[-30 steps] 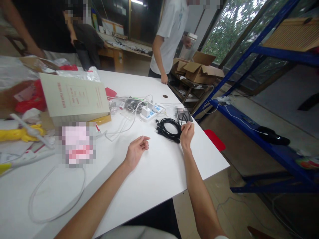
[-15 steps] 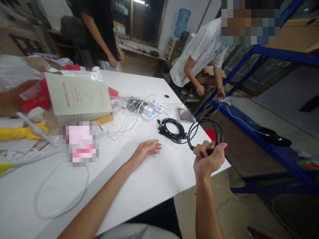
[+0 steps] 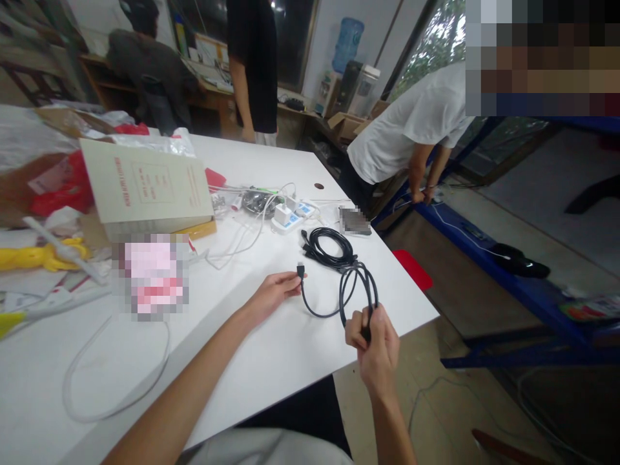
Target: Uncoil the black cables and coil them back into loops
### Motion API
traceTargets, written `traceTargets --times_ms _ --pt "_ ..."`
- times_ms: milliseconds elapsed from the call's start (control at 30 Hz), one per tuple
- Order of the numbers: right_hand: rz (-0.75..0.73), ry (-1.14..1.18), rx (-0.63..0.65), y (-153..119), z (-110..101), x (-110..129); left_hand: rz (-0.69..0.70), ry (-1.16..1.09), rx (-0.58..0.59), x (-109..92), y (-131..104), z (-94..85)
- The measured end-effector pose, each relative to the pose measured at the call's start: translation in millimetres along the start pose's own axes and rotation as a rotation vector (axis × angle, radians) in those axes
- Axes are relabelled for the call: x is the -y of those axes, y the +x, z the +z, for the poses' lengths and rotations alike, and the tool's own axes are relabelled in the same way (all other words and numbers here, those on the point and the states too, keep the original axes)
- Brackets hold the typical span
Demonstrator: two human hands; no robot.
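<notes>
My right hand (image 3: 372, 332) is closed around a looped black cable (image 3: 345, 290), held over the near right part of the white table (image 3: 290, 368). One end of that cable runs left in a curve to a flat plug (image 3: 300, 270), which looks like an HDMI connector. My left hand (image 3: 278, 290) pinches this plug end between thumb and fingers. Just beyond both hands, a second coil of black cable (image 3: 332, 248) lies on the table, its plugs pointing left. The held loops partly overlap its right side in view.
A white power strip (image 3: 287, 221) with chargers and wires sits behind the coil. Left of it stand a cream box (image 3: 150, 187) and a yellow object (image 3: 46, 257). A person in white (image 3: 411, 129) leans over a blue shelf (image 3: 465, 229); another person in black (image 3: 254, 64) stands behind.
My right hand has moved left and nearer with the looped cable. My left hand, earlier empty with fingers stretched, now grips the plug end. The person in black has shifted right.
</notes>
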State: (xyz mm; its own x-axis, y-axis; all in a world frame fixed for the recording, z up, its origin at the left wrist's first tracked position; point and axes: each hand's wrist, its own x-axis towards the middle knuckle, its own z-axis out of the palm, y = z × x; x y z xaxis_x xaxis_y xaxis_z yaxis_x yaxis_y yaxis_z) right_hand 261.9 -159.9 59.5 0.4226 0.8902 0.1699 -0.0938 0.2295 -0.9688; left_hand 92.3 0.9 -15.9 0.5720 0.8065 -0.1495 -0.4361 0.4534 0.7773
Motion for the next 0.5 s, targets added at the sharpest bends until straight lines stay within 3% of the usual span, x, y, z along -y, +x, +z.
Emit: traceTargets --times_ms 133,267,500 --pt "0.035 -0.166 0.001 4.5 -5.4 -14.4 0.004 -0.010 0.016 -0.6 -1.0 1.6" --pt "-0.016 -0.364 -0.024 7.9 -21.5 -12.5 0.009 -0.078 -0.008 -7.0 -3.1 4.5" --pt "-0.084 -0.489 -0.322 13.5 -84.7 -0.6 0.066 -0.264 -0.099 -18.7 -4.6 2.4"
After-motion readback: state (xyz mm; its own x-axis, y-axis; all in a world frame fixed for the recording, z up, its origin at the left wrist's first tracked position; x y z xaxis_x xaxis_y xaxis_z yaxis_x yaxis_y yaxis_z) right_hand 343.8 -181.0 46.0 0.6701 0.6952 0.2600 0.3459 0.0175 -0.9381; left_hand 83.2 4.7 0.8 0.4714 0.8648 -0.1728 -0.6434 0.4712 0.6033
